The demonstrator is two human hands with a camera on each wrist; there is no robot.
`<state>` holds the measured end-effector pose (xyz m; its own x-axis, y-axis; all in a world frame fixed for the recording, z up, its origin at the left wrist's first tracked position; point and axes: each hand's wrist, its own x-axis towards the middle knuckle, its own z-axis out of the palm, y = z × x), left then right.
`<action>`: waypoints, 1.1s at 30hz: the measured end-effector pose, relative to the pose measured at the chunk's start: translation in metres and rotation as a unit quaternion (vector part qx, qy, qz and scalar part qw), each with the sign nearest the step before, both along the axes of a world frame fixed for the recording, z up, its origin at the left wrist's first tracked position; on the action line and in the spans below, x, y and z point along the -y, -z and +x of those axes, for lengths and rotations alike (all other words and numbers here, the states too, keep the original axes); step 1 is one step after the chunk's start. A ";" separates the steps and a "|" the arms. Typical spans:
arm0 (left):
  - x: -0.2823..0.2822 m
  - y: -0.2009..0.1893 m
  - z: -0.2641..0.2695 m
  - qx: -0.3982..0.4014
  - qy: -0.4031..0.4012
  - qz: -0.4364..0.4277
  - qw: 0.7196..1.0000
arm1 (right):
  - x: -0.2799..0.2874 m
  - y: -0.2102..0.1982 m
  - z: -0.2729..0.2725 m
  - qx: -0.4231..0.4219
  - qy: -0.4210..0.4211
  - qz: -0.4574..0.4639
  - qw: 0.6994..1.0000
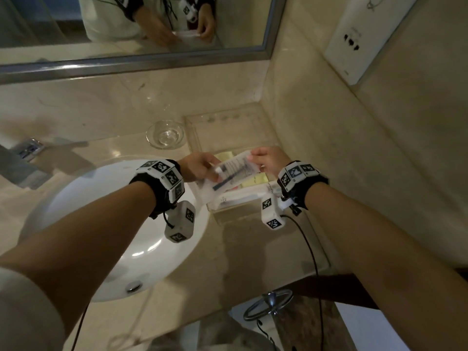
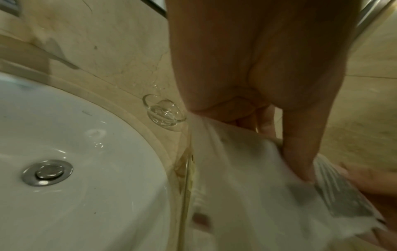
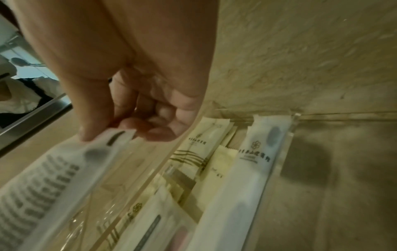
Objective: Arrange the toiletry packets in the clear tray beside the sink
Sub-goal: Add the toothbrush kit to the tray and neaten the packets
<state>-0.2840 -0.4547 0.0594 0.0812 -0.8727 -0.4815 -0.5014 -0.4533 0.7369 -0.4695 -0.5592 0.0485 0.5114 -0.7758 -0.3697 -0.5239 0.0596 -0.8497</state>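
A long white toothbrush packet [image 1: 234,171] with printed text hangs just above the clear tray [image 1: 202,117], held at both ends. My left hand [image 1: 200,164] pinches its left end [image 2: 247,169]. My right hand [image 1: 267,158] pinches its right end [image 3: 101,146] between thumb and fingers. Under it, in the tray's near part, lie several white and pale yellow packets [image 1: 243,196]; in the right wrist view a long white packet [image 3: 242,178] lies along the tray's wall next to yellow sachets [image 3: 214,163]. The tray's far half looks bare.
A white sink basin [image 1: 114,224] with a metal drain [image 2: 47,172] sits left of the tray. A small glass dish [image 1: 165,134] stands on the marble counter [image 1: 253,249] behind the sink. The mirror [image 1: 126,21] runs along the back; a tiled wall closes the right side.
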 end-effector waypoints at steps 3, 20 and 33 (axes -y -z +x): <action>0.001 0.002 0.000 0.058 -0.004 -0.010 0.998 | 0.006 -0.002 -0.007 0.009 0.052 -0.010 0.999; 0.007 0.003 0.005 0.084 -0.092 -0.160 0.979 | -0.008 0.002 0.008 0.034 -0.112 0.228 0.967; 0.007 0.002 -0.001 -0.054 -0.175 -0.109 0.977 | -0.003 0.009 0.012 0.016 -0.091 0.196 0.976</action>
